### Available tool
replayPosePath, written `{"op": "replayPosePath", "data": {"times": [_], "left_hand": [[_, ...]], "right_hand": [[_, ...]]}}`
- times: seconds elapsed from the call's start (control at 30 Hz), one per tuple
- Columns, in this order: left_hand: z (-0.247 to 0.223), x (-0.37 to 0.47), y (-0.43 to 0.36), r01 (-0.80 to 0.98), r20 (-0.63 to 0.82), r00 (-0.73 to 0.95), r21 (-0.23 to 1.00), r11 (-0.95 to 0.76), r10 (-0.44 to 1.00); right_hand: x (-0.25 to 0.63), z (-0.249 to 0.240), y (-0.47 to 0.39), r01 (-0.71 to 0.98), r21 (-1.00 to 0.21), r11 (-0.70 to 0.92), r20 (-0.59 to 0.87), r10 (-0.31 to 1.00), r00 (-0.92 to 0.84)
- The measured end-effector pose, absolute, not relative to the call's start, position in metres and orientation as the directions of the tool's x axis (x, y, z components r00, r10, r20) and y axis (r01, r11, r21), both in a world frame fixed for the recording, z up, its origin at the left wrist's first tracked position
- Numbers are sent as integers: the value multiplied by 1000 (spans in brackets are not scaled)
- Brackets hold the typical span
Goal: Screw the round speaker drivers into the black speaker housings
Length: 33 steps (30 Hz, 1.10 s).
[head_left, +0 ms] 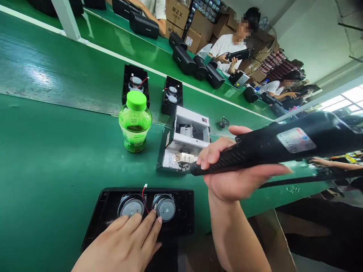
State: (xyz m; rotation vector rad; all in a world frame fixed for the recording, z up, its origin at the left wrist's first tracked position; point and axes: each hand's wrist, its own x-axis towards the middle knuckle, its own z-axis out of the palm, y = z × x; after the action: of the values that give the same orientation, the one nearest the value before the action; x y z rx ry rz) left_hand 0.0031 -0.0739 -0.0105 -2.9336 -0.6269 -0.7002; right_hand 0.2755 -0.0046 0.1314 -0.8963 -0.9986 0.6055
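Observation:
My left hand point(124, 240) lies with outstretched fingers over the near side of a black speaker housing point(184, 211). Its fingertips touch or sit just by two round speaker drivers point(165, 209), with a red and black wire point(143, 194) ending in a white plug between them. In my right hand point(227, 181) is a black electric screwdriver point(255, 145), gripped along its body and pointing left. The screwdriver's tip end is at the front of a white screw feeder point(185, 141); whether the bit touches a screw there I cannot tell.
A green-capped bottle point(135, 124) stands left of the feeder. Behind are two more housings with drivers point(172, 94) and a loose driver point(224, 122). Across the bench, people point(227, 45) handle black speakers point(184, 59). A dark cable point(297, 177) runs at right.

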Motion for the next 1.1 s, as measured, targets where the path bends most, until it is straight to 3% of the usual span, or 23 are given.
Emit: {"op": "replayPosePath", "data": {"times": [0.1,0.3,0.57,0.87,1.1], "left_hand": [[-12,5,-73,389,454,814,36,-920,362],[-2,12,-65,399,542,753,76,-914,374],[2,18,-66,426,595,692,121,-897,409],[-6,7,-71,389,403,828,90,-917,390],[5,13,-73,383,358,850,80,-920,386]], "right_hand": [[272,143,-28,-37,-860,509,442,780,444],[268,150,-35,106,-805,583,569,712,411],[275,125,2,46,-808,587,562,745,359],[267,137,-47,19,-849,529,492,775,398],[236,116,-63,-56,-867,496,464,842,277]]}}
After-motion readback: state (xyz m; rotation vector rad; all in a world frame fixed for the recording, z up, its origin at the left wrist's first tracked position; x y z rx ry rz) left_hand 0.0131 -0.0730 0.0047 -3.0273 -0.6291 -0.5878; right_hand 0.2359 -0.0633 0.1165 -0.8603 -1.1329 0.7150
